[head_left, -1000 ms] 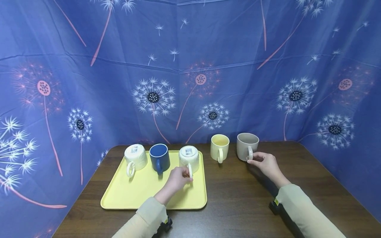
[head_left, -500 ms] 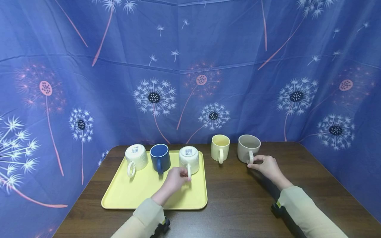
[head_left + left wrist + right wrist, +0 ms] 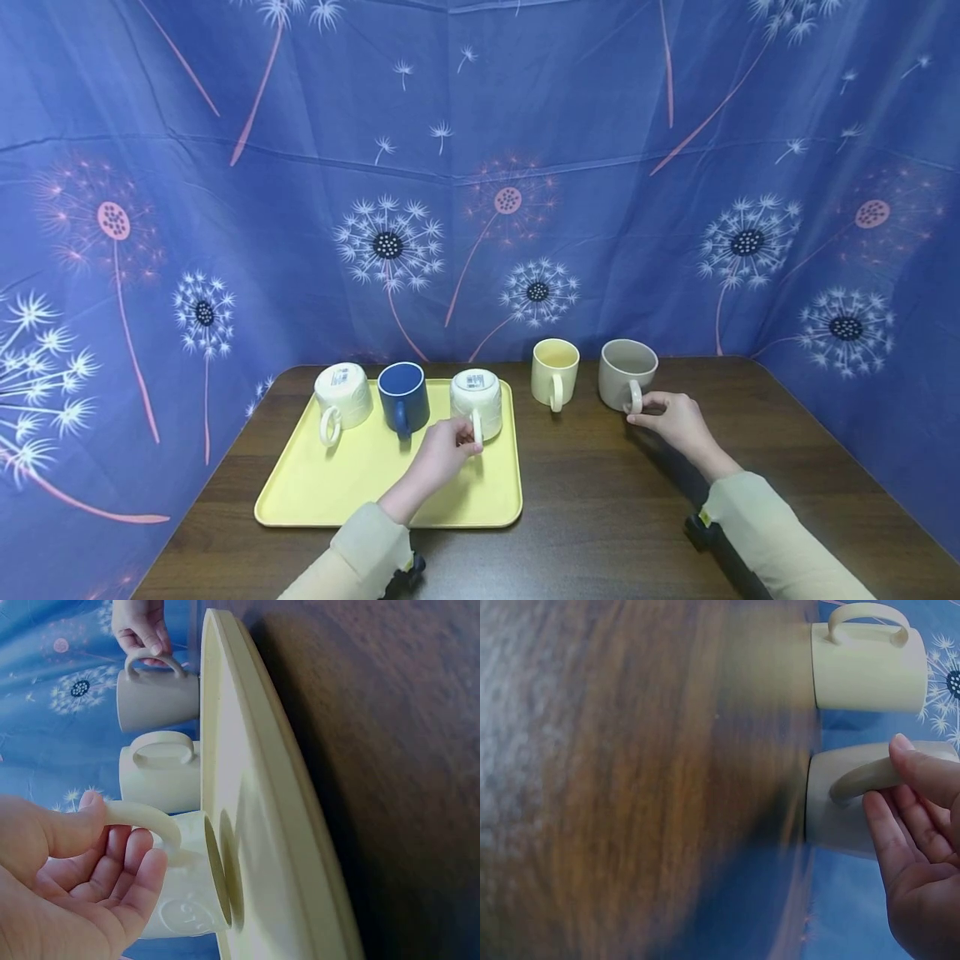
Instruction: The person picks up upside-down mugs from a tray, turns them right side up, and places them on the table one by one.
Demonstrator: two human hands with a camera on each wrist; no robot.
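On the yellow tray [image 3: 330, 500], an upside-down white mug [image 3: 487, 404] with a raised pattern stands at the right. My left hand [image 3: 441, 450] pinches its handle between thumb and fingers. In the left wrist view the mug's rim [image 3: 217, 870] looks slightly off the tray surface on the near side. To the right, a grey mug [image 3: 618, 383] stands upright on the table, mouth up. My right hand [image 3: 675, 421] pinches the grey mug's handle [image 3: 866, 778] with thumb and fingertips. A pale yellow mug [image 3: 546, 383] stands upright between these two.
A blue mug [image 3: 397, 408] stands upright on the tray, handle toward me. Left of it sits another upside-down white mug [image 3: 348, 404]. The brown wooden table [image 3: 600, 517] ends at a blue dandelion-print cloth [image 3: 637, 250] behind the mugs.
The grey mug has shifted slightly toward me, its handle turning a little right with my right hand. My left hand and the white mug's handle have moved slightly left.
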